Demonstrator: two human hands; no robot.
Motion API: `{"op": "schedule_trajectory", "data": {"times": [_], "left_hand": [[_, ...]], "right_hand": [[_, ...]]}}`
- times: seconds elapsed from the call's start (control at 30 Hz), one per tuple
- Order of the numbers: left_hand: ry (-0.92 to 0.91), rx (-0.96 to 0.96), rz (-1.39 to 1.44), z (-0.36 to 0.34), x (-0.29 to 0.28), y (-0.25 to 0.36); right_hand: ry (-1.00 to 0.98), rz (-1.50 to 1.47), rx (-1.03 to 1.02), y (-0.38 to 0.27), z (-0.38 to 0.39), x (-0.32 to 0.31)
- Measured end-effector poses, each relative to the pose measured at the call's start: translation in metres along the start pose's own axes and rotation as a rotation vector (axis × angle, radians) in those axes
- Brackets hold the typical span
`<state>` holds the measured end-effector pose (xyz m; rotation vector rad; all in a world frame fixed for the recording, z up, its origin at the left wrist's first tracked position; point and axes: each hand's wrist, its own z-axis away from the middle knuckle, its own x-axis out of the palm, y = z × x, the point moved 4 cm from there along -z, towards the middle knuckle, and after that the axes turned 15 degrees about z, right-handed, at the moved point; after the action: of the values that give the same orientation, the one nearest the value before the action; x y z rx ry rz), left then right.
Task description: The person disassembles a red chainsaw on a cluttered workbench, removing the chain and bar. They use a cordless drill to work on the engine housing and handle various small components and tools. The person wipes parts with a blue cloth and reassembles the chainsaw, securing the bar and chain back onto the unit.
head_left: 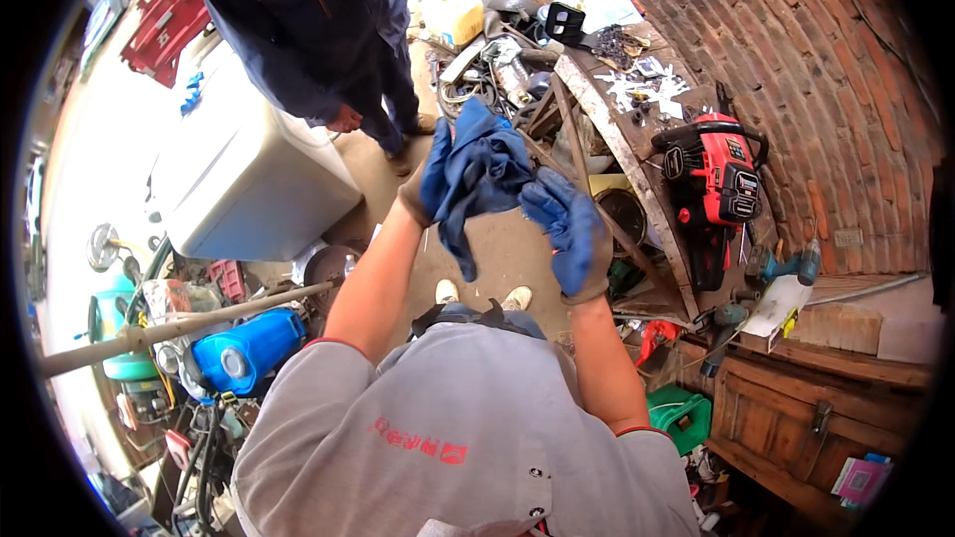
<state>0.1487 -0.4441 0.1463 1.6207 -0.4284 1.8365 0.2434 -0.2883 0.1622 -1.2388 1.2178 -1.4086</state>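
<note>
A crumpled dark blue cloth [482, 164] is held up in front of me, its lower end hanging loose. My left hand [430, 184], in a blue and grey work glove, grips the cloth along its left side. My right hand [569, 234] wears a matching glove. Its fingers stretch toward the cloth's right edge and seem to touch it; the fingertips are partly hard to make out.
Another person in dark clothing [318, 40] stands ahead to the left, beside a large white box [259, 174]. On the right, a worn bench [637, 174] carries a red and black chainsaw [726, 174]. A long pole [199, 326] crosses clutter at left, near a blue machine [249, 350].
</note>
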Motion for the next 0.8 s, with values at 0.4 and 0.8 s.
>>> {"op": "schedule_trajectory", "data": {"times": [0.4,0.8], "left_hand": [[-0.221,0.254,-0.529,-0.022,-0.031,-0.027],[-0.567,0.468,-0.824,-0.016,-0.009,-0.051]], "right_hand": [[0.026,1.499,-0.744,-0.01,-0.01,0.04],[0.11,1.308,-0.304,0.005,-0.003,0.015]]}}
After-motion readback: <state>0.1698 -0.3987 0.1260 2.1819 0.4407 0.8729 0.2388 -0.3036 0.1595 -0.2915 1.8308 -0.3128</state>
